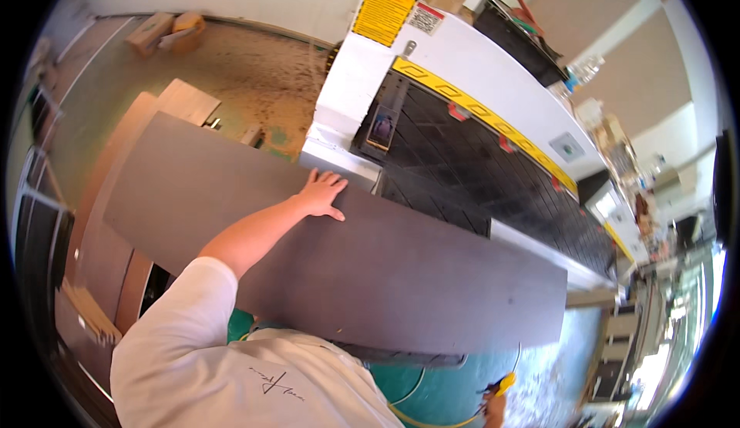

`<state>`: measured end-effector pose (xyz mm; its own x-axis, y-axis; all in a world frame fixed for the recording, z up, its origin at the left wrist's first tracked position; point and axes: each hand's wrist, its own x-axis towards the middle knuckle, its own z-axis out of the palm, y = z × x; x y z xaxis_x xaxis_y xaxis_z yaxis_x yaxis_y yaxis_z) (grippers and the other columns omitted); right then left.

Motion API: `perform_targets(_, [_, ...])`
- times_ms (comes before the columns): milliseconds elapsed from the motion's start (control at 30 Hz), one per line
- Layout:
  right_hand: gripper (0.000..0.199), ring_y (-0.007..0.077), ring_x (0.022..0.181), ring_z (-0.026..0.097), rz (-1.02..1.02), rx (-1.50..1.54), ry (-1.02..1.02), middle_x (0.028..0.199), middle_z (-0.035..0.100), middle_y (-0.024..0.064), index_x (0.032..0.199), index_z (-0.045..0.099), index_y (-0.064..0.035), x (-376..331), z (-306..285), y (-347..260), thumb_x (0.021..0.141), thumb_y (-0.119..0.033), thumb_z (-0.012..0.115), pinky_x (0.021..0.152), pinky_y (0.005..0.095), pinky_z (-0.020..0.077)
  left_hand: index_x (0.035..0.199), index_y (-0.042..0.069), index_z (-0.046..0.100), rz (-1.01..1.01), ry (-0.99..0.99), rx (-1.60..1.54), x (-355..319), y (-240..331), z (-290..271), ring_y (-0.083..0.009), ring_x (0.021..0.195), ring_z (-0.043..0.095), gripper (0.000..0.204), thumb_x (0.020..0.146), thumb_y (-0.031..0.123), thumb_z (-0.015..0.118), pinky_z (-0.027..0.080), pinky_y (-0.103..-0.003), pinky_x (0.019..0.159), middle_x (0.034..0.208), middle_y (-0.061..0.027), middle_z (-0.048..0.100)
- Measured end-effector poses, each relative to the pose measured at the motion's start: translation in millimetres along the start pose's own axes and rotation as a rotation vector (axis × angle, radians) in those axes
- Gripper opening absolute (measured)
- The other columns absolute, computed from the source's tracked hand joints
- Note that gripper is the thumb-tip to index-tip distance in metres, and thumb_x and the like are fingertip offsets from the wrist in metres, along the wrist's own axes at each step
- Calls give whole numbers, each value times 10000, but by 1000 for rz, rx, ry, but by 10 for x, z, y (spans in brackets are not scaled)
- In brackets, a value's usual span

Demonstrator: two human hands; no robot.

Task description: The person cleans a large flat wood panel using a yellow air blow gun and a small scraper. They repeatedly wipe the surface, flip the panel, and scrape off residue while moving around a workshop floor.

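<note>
A long dark grey panel [432,274] lies slanting across the view, in front of a white machine. My left hand [320,194] rests palm down on its far part, with the fingers spread and nothing in them. Beyond the panel's lower right edge, my right hand [494,410] is closed around a yellow and black air blow gun [505,384]. A thin nozzle rises from the gun toward the panel's edge. A yellow hose [432,426] trails to the left of the gun. Part of my right hand is cut off by the frame's lower edge.
The white machine [339,97] has a black slatted bed [478,174] with a yellow striped strip. A phone [382,126] lies at the bed's left end. Brown boards [96,235] stand to the left. Cardboard boxes [150,33] sit on the dusty floor behind.
</note>
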<state>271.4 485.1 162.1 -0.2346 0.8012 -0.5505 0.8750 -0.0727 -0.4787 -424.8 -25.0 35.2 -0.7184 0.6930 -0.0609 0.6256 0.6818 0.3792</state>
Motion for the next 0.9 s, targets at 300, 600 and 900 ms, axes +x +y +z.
perform_targets(300, [341,249,771,680,196,1193,-86,1051,723,93,1248,639,-110,1186,1049,111,981,-318,672,597,410,569,1167,63,761,-316,-534,21,839,311,-163,-370,1117,695,898,675,814,768,538,-471,947,1202,-180,735])
perform_targets(600, [305,271,969,713,131,1454,-372,1079,744,72,1152,677,-124,1425,1073,98,1005,-391,686,782,490,597,1374,-103,584,-394,-570,-10,384,826,-324,-426,1366,532,1129,656,732,834,436,-454,1136,1456,-319,552])
perform_targets(900, [385,299,1185,630,165,1528,-339,1301,668,61,1332,611,-121,951,1167,29,1042,-373,631,999,504,530,978,-21,708,-288,-214,50,-740,1805,-1372,-417,985,688,798,725,732,791,528,-474,861,1022,-255,723])
